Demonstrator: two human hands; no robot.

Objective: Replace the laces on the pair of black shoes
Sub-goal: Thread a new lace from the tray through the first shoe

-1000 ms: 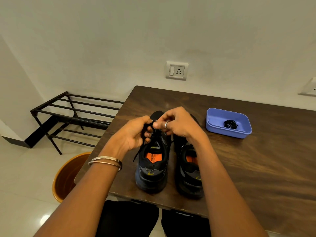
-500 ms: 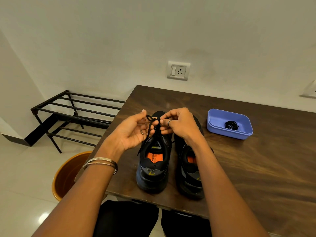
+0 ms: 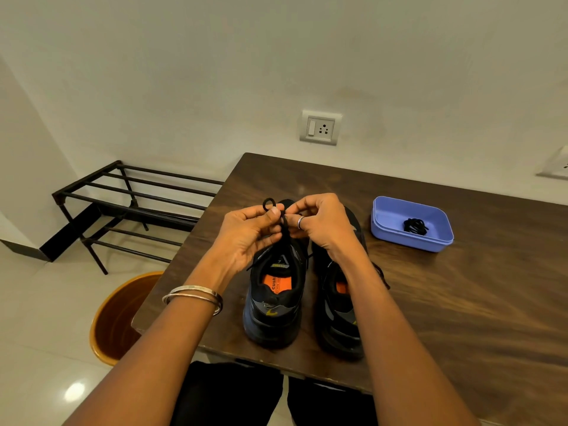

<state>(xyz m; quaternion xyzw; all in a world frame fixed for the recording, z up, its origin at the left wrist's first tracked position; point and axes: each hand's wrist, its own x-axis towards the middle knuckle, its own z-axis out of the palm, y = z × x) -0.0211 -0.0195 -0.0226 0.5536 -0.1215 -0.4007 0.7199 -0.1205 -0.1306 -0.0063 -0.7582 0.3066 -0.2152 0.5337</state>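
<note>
On my feed, two black lace-up shoes stand side by side on the dark brown wooden tabletop (image 3: 461,302), heels toward me, with orange insoles showing. The left black shoe (image 3: 275,305) is the one I'm working over: both hands are raised above its tongue. My left hand (image 3: 246,232), with two thin silver bangles (image 3: 193,298) at the wrist, has its grip closed on the black round shoelace (image 3: 284,229), thumb and forefinger pinching it so that a small loop stands up above the fingertips. My right hand (image 3: 319,222), with a silver ring on one finger, is curled too, its grip pinching the same lace just beside the left thumb; the two hands nearly touch. The lace runs down from the pinch to the shoe's upper eyelets. The right black shoe (image 3: 341,305) sits just beside it, partly hidden under my right forearm, with a loose lace end trailing onto the wood at its right. Farther right, well apart from the shoes, a blue rectangular plastic tray (image 3: 387,238) holds a small black coiled lace bundle (image 3: 415,226). Off the tabletop's left edge are an orange round plastic bucket (image 3: 113,327) on the floor and a black metal slatted rack (image 3: 123,204) against the wall, with a white wall socket (image 3: 320,128) above.
</note>
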